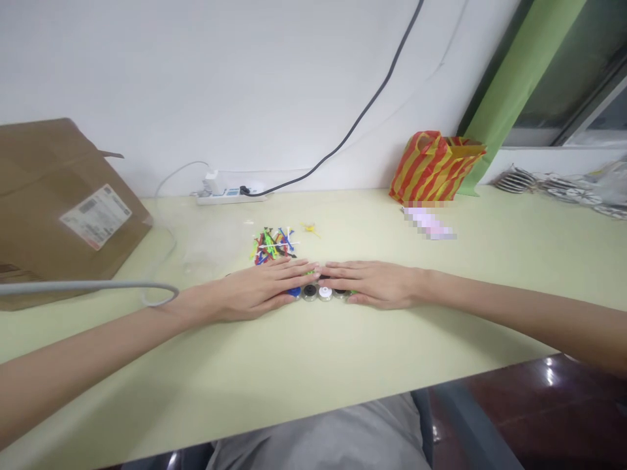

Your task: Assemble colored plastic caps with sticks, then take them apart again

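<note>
Left hand [255, 288] and right hand [375, 284] flat, palms down, fingers straight, fingertips meeting over row of small round blue, black, white discs [325, 294] at centre of pale green desk [313, 372]. Multicoloured plastic stick pile [272, 245] just behind. Best: light, even pressure so discs don't skid out.

I can't read any text from this view. The cardboard box [53, 189] on my left carries a white shipping label [95, 217] with dark print and barcode-like bars, but it is too small and blurred for me to make out a word or number.
</note>
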{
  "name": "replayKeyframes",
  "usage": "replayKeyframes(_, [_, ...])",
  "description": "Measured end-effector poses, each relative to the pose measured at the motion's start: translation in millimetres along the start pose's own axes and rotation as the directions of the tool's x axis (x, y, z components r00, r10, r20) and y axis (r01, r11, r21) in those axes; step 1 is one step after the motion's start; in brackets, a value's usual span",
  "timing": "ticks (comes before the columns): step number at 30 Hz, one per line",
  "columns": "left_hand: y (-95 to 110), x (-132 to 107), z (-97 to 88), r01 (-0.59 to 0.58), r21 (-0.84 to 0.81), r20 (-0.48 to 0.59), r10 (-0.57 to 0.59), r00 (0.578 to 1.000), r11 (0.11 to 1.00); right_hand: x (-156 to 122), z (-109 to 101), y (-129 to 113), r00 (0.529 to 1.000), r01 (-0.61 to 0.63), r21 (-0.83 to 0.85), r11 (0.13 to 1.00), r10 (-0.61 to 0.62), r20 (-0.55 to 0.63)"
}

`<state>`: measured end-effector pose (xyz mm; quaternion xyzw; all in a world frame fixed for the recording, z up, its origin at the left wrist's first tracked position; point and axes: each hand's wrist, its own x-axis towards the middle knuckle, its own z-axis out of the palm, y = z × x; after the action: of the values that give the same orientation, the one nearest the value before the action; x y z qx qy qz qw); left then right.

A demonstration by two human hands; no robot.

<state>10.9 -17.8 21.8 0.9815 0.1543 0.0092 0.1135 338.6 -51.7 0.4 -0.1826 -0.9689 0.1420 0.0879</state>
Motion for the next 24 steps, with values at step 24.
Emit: replayKeyframes(24, [7.8,0.9,7.5,0.035,0.04,-0.052,-0.033,0.998,0.999,2.2,-4.7,18.8,0.998,0.068,0.004,0.998,-0.068,-0.005])
